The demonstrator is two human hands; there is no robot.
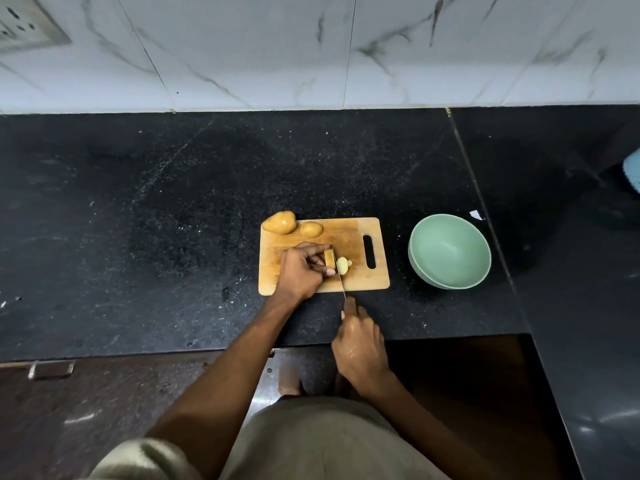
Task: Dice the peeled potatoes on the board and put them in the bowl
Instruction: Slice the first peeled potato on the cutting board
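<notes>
— Hands?
— Your left hand [302, 271] pinches the potato piece [330, 259] on the board [349, 237]; your right hand [360, 344] grips the knife [341, 278].
— Bowl [449, 251]?
— Right of the board, on the desk [138, 202].

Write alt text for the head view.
A left hand holds a potato piece on a wooden board while the right hand slices it with a knife. An empty green bowl sits right.
</notes>
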